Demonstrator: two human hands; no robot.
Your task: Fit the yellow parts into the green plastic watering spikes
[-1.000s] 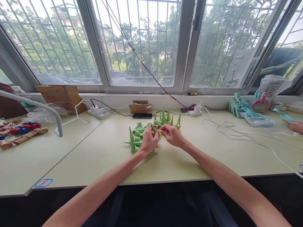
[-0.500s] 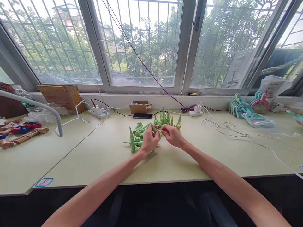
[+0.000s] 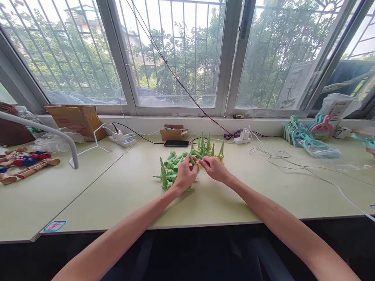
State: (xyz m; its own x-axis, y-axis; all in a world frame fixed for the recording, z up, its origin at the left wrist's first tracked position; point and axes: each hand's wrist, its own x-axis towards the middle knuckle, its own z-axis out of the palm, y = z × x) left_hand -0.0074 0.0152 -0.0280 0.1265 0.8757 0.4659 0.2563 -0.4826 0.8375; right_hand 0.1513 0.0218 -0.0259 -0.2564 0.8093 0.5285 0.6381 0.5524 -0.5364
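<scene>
My left hand (image 3: 186, 175) is closed around a green plastic watering spike (image 3: 192, 159), which tilts up between thumb and fingers. Close beside it, my right hand (image 3: 216, 169) pinches at the spike's lower end, where a small yellowish part shows; the fingertips hide most of it. A heap of similar green spikes (image 3: 164, 175) lies left of and behind my left hand, some on their sides and one pointing up. Behind my right hand, several spikes with yellow fittings (image 3: 202, 143) stand upright.
A black phone (image 3: 176, 143) lies behind the heap, before a small cardboard box (image 3: 173, 133). White cables (image 3: 281, 156) cross the right side. Teal hangers (image 3: 297, 130) lie at the far right, near another person's hand (image 3: 370, 151). Wooden pieces (image 3: 32, 168) sit at left.
My right fingertips have shifted slightly and now press closer to the end of the spike. The left hand stays nearly still. At the right edge, the other person's teal item has moved a little.
</scene>
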